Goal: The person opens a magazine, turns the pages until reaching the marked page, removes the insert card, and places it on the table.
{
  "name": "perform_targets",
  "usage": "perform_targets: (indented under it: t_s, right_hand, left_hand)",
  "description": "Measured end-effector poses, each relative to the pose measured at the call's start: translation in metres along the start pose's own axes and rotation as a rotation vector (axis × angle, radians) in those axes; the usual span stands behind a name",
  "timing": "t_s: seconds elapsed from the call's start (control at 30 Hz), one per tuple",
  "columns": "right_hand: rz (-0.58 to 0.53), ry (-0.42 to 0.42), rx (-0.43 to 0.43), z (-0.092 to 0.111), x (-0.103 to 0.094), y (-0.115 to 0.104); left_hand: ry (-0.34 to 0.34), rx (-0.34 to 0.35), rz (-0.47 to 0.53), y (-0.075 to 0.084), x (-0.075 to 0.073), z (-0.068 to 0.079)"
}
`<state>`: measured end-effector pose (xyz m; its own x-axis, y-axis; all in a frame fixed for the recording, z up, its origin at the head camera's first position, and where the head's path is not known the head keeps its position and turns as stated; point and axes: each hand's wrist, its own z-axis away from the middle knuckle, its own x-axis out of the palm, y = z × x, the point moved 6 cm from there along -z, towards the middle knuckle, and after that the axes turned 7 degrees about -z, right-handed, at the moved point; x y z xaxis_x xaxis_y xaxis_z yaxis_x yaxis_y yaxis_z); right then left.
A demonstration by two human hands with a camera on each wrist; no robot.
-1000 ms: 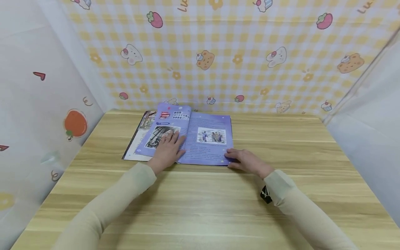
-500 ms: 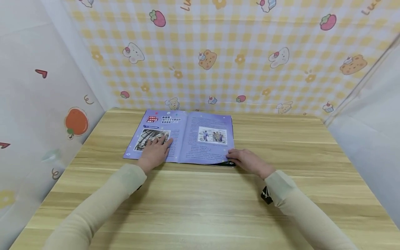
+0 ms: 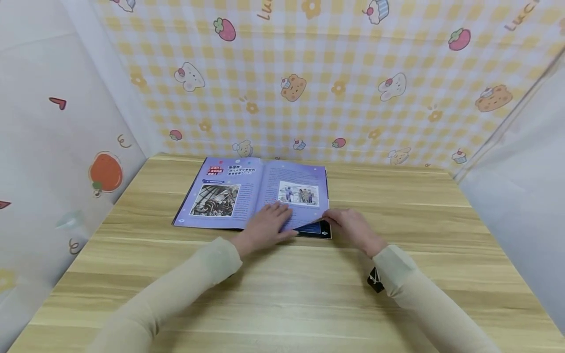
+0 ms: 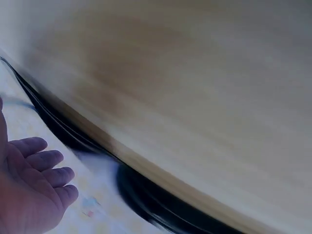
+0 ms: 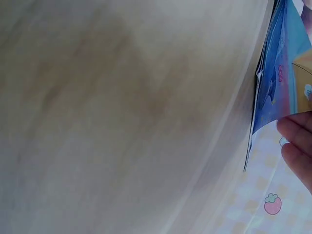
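An open magazine (image 3: 247, 189) with purple pages lies at the back of the table. My right hand (image 3: 351, 226) pinches the lower right corner of its right page (image 3: 300, 169), which is bent up off the dark page (image 3: 324, 230) below. In the right wrist view, fingers (image 5: 295, 134) meet the edge of the lifted page (image 5: 278, 92), whose underside is blue, pink and orange. Over the lower part of the right page, near the fold, lies my left hand (image 3: 267, 226) with spread fingers. The left wrist view shows the left hand's palm (image 4: 34, 190), fingers slightly bent.
The wood-grain table (image 3: 282, 299) runs up to a yellow checked cloth (image 3: 247, 59) close behind the magazine. White cloth walls (image 3: 35, 147) stand on both sides. A small black device (image 3: 375, 280) sits under the right wrist.
My left hand has left the left page and moved right onto the right page. The left page now lies flat over the left side. My right hand has raised the right page's corner.
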<state>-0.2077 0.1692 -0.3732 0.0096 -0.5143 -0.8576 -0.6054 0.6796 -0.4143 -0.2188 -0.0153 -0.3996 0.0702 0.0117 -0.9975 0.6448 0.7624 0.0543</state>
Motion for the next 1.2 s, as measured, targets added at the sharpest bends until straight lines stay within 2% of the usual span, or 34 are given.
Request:
perform_targets:
  t_s: [0.13, 0.23, 0.37, 0.43, 0.53, 0.63, 0.7, 0.77, 0.83, 0.87, 0.93, 1.0, 1.1, 1.2]
  right_hand:
    - [0.027, 0.031, -0.006, 0.002, -0.005, -0.002]
    - [0.029, 0.056, 0.0, 0.004, -0.007, -0.002]
    - [0.005, 0.102, 0.064, 0.006, -0.008, 0.003]
    - [0.002, 0.115, 0.097, 0.006, -0.008, 0.006]
    - [-0.011, 0.058, 0.117, 0.005, -0.003, 0.009]
    - [-0.01, -0.072, 0.074, 0.004, 0.007, 0.007]
    - [-0.013, -0.164, 0.043, 0.005, 0.014, 0.005]
    - [-0.02, -0.237, 0.024, 0.007, 0.018, 0.003]
    - [-0.032, -0.285, 0.029, 0.008, 0.021, 0.002]
    - [-0.038, -0.302, 0.04, 0.008, 0.022, 0.003]
    - [-0.046, -0.321, 0.054, 0.009, 0.023, 0.004]
    - [-0.05, -0.337, 0.069, 0.008, 0.023, 0.006]
    - [-0.063, -0.354, 0.088, 0.006, 0.023, 0.007]
    - [-0.077, -0.367, 0.098, 0.005, 0.024, 0.008]
  left_hand:
    - [0.05, 0.057, -0.028, 0.025, -0.003, -0.017]
    - [0.107, 0.064, -0.076, 0.034, -0.007, -0.026]
    - [0.169, 0.039, -0.087, 0.032, -0.009, -0.03]
    - [0.228, 0.023, -0.082, 0.028, -0.01, -0.029]
    - [0.305, -0.017, -0.058, 0.018, -0.013, -0.028]
    - [0.335, -0.099, -0.018, 0.004, -0.015, -0.027]
    - [0.314, -0.189, 0.041, -0.009, -0.016, -0.026]
    - [0.291, -0.293, 0.145, -0.024, -0.019, -0.021]
    - [0.298, -0.402, 0.287, -0.041, -0.021, -0.016]
    - [0.291, -0.463, 0.376, -0.05, -0.022, -0.012]
    - [0.319, -0.558, 0.518, -0.067, -0.025, -0.005]
    - [0.334, -0.642, 0.612, -0.082, -0.026, 0.003]
    - [0.329, -0.732, 0.636, -0.101, -0.027, 0.014]
    - [0.305, -0.785, 0.626, -0.116, -0.025, 0.026]
